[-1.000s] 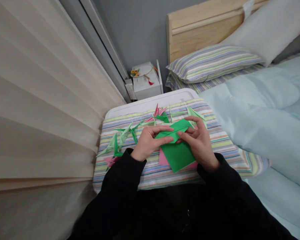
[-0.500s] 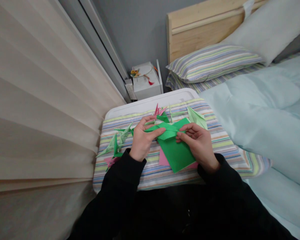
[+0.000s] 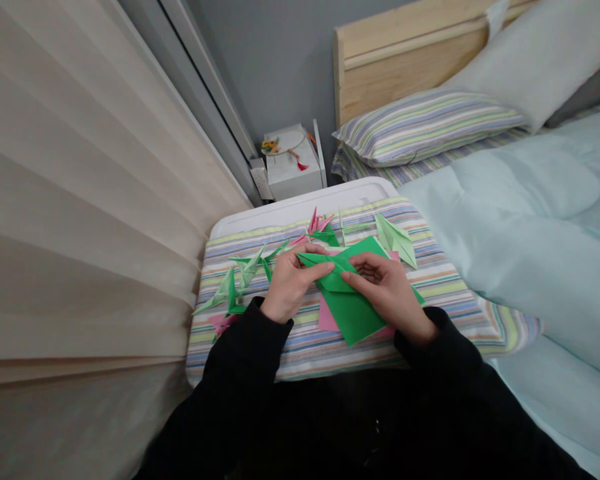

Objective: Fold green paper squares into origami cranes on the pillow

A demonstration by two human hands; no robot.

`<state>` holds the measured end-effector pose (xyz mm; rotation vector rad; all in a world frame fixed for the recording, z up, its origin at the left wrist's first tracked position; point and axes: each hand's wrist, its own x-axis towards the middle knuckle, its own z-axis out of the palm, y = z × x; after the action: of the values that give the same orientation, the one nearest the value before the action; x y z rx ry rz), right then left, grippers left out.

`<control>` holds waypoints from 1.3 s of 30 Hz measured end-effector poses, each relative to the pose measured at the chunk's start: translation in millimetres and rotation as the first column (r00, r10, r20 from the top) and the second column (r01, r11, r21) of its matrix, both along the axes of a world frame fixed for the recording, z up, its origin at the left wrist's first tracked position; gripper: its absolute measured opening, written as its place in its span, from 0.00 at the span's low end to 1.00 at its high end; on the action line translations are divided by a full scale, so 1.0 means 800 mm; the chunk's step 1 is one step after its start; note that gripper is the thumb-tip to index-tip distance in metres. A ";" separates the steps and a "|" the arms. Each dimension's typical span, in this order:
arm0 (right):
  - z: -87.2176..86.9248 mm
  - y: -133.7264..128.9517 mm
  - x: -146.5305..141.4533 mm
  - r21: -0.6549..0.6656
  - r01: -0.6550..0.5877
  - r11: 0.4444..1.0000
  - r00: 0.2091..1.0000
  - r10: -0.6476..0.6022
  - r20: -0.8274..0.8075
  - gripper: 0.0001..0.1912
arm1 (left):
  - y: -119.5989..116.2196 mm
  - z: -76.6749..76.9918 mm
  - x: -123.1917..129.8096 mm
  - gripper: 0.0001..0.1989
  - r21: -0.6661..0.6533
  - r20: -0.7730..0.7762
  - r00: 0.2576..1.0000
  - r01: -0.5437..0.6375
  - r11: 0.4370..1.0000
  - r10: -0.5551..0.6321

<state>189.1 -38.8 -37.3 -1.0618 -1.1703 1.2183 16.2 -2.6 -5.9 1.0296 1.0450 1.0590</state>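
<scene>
Folded green origami paper (image 3: 337,283) | is pinched by left hand (image 3: 293,285) and right hand (image 3: 389,291), neither nearer | long axis is slanted left-to-right between them

Striped pillow (image 3: 433,128), headboard (image 3: 400,77), probably a tassel (image 3: 302,165)

A white round-cornered table (image 3: 300,205) bears a striped cloth (image 3: 300,350); folded green and pink paper figures (image 3: 250,270) lie left and far, square green paper (image 3: 356,319) nearer.

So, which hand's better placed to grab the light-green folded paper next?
Right, probably: the right hand is nearer the light-green folded paper; the left hand is farther across. Both hands are on the green origami piece.
</scene>
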 end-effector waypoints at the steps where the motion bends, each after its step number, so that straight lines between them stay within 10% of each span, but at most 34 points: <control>1: 0.000 0.000 0.000 0.005 -0.023 1.000 0.999 0.023 0.026 0.13 | 0.000 -0.001 0.000 0.17 0.003 -0.013 1.000 0.024 1.000 -0.023; 20: 0.000 -0.001 0.002 0.003 -0.063 0.998 0.997 0.063 0.048 0.13 | -0.008 0.002 0.002 0.15 -0.092 0.017 0.980 0.197 0.976 -0.196; 39: 0.006 -0.002 0.007 0.078 -0.106 0.991 0.987 0.096 0.126 0.16 | -0.006 0.004 0.007 0.16 0.085 -0.082 0.992 0.099 0.991 -0.092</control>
<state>194.6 -40.2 -32.4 -1.0354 -1.3725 1.1840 21.7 -7.1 -2.8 1.1893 1.0079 1.0006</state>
